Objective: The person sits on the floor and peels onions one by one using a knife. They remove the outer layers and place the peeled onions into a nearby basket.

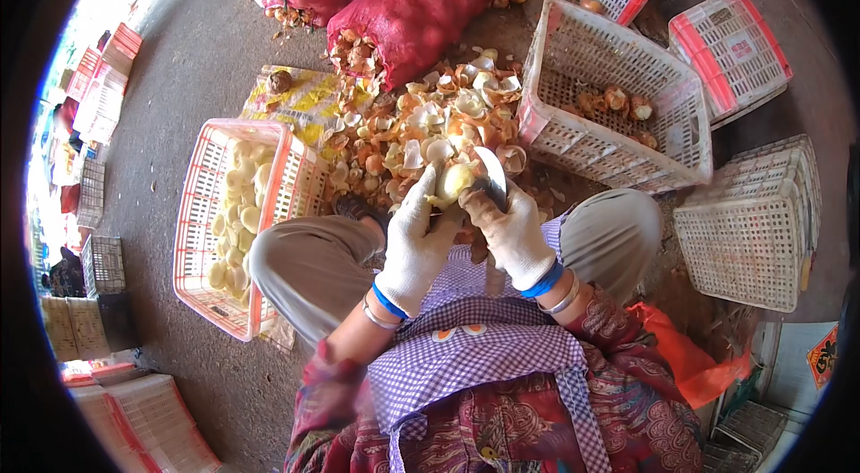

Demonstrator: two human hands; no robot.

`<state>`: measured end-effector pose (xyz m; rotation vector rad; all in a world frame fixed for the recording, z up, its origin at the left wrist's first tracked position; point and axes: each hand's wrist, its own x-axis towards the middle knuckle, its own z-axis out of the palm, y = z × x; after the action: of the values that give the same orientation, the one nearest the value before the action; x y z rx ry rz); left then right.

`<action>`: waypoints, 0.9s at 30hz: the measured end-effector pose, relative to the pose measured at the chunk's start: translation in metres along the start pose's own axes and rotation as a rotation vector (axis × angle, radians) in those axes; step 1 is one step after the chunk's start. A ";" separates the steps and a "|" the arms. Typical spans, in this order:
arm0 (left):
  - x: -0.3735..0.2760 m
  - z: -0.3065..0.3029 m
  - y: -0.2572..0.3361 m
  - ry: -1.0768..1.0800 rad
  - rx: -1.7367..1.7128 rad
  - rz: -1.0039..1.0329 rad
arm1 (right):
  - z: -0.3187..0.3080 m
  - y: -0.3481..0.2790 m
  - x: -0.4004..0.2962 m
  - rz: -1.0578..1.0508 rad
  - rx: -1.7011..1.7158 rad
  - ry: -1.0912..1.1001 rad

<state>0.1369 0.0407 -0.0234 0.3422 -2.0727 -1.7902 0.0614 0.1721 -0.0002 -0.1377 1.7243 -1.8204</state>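
Observation:
Between my two gloved hands is a pale peeled onion [455,183]. My left hand [420,231], in a white work glove with a blue cuff, grips it from the left. In my right hand [510,234], whose glove is stained dark at the fingers, is a knife; its curved blade [494,170] points up beside the onion. The knife's handle is mostly hidden by the fingers. Just beyond, a heap of onion skins [430,123] covers the ground. On the left by my knee, a white and red plastic crate [188,224] holds many peeled onions [238,224].
Two red mesh sacks [430,3] of onions lie beyond the skins. A white crate [618,150] with a few unpeeled onions [615,100] stands at the right, near stacked crates [746,238]. A yellow printed sheet [295,100] lies left of the heap. More crates line the left.

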 end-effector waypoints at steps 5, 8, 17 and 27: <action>-0.001 -0.001 -0.006 -0.065 -0.240 -0.124 | -0.003 0.010 0.003 -0.163 -0.065 0.038; -0.001 -0.001 -0.009 -0.069 -0.376 -0.174 | -0.003 0.015 0.000 -0.314 -0.128 0.077; -0.003 -0.004 0.014 -0.083 -0.529 -0.360 | -0.008 0.023 0.003 -0.499 -0.273 0.151; -0.006 -0.011 0.010 -0.209 -0.566 -0.342 | -0.010 0.012 -0.005 -0.223 0.069 0.042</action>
<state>0.1473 0.0351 -0.0127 0.3699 -1.5908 -2.6136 0.0651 0.1835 -0.0115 -0.2748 1.7296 -2.0540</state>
